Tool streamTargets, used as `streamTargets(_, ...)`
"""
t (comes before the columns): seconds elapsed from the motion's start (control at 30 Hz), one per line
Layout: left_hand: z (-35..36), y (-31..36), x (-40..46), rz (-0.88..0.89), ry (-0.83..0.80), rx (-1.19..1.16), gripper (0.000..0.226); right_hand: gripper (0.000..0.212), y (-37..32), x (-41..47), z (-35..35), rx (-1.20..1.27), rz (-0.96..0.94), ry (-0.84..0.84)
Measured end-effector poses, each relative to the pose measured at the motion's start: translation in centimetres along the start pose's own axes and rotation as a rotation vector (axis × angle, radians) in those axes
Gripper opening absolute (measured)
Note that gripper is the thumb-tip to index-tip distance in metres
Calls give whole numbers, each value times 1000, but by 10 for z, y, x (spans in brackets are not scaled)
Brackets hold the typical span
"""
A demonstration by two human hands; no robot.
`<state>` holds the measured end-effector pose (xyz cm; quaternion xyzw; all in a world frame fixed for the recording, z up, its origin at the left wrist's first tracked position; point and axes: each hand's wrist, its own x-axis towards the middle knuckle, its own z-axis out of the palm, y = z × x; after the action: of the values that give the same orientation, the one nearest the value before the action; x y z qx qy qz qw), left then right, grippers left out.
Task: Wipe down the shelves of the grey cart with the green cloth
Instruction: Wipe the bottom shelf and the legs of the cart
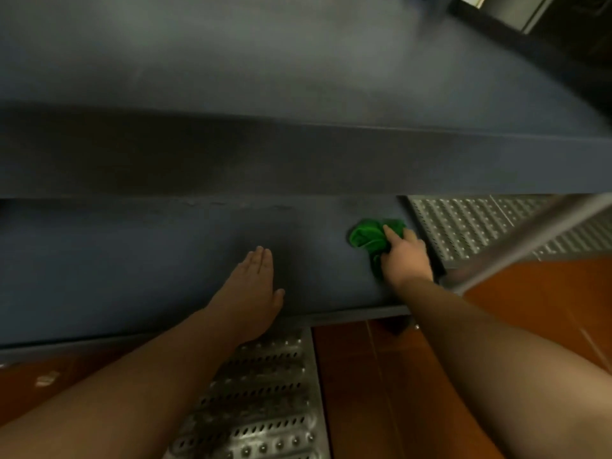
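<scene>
The grey cart fills the upper view; its top shelf overhangs a lower shelf. My right hand grips a bunched green cloth and presses it on the lower shelf near that shelf's right end. My left hand lies flat on the same shelf with straight fingers, palm down, to the left of the cloth. The back part of the lower shelf is hidden under the top shelf.
Perforated metal floor grating lies below the cart's front edge and beyond its right end. Orange-brown floor tiles surround the grating. A metal cart post slants at the right. Dark furniture stands at the top right.
</scene>
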<state>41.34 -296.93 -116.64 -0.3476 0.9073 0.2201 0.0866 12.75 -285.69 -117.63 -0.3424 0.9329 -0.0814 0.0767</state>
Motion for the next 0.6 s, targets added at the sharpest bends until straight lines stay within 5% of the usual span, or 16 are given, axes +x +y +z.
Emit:
streamTargets(0.33,2,15,9,29,-22,50,74,60,27,0,-3,101,139,59)
streamTargets(0.6,-25,-78,-38,-88,8,37,75,58,-80,-40,18,224,81,23)
